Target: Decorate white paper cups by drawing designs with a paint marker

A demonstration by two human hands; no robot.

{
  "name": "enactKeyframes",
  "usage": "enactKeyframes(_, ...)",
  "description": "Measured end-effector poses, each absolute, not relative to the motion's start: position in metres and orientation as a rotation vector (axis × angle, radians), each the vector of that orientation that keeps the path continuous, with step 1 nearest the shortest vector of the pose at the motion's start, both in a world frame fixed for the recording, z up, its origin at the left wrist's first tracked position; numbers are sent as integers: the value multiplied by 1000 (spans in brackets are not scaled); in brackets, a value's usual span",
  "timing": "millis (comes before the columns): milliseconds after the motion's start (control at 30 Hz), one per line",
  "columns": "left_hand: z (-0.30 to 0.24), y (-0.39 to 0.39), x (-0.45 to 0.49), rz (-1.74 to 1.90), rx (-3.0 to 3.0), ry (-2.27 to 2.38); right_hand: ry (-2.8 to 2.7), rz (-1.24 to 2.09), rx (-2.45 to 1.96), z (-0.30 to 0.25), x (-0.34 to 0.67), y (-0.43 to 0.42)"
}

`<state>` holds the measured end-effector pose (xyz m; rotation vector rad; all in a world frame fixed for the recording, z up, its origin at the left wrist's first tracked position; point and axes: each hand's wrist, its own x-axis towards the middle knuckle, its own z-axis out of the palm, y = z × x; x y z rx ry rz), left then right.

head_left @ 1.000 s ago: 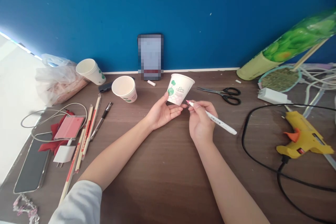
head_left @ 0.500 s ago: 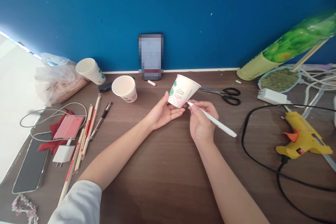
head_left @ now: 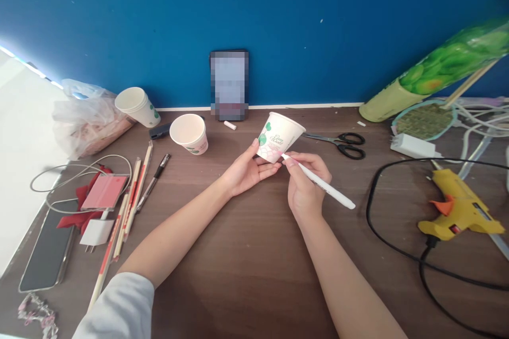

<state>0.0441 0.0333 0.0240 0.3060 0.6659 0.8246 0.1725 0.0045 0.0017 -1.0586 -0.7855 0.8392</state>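
Note:
A white paper cup [head_left: 280,135] with green leaf print and lettering is held tilted by my left hand [head_left: 248,172], thumb on its side and fingers under its base. Pink scale-like lines run round its lower part. My right hand [head_left: 307,183] is closed round a white marker pen [head_left: 324,185], whose tip meets the cup's lower right side. The small white-pink marker cap [head_left: 229,125] lies behind the cup on the table. Left of my hands stands a second paper cup [head_left: 190,135], upright, its inside facing me.
A phone [head_left: 229,85] leans on the blue wall. Scissors [head_left: 344,143] lie at the right, near a yellow glue gun [head_left: 457,206] with a looping black cable [head_left: 371,196]. Stacked cups [head_left: 137,106], chopsticks [head_left: 129,201], a pen [head_left: 153,183] and another phone [head_left: 47,249] lie left.
The marker's tip has shifted slightly left and up on the cup, its back end swinging a little left. The cup has turned slightly in my left hand.

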Motion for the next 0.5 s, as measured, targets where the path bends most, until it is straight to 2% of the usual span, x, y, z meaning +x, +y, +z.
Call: enactKeyframes(500, 29, 32, 44, 809, 295, 698, -778, 814, -1102, -2, 173, 5)
